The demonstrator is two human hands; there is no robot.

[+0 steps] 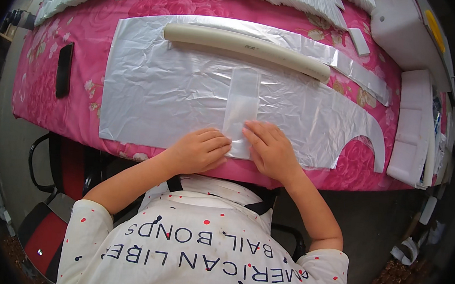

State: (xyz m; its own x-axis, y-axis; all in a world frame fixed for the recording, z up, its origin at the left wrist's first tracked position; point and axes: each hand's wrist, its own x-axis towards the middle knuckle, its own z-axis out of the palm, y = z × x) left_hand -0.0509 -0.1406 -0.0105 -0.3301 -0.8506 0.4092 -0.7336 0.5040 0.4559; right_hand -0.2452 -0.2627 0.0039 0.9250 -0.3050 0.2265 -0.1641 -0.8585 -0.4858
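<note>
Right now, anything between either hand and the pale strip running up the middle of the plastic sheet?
Nothing visible. The left hand and right hand are already at the near end of the strip. The beige tube lies across the sheet beyond its far end.

Glossy crinkled plastic sheet (161,94), smooth tube (237,44) — perhaps plastic

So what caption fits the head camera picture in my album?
Left hand and right hand on shiny plastic, a pale tube lying across it.
</note>
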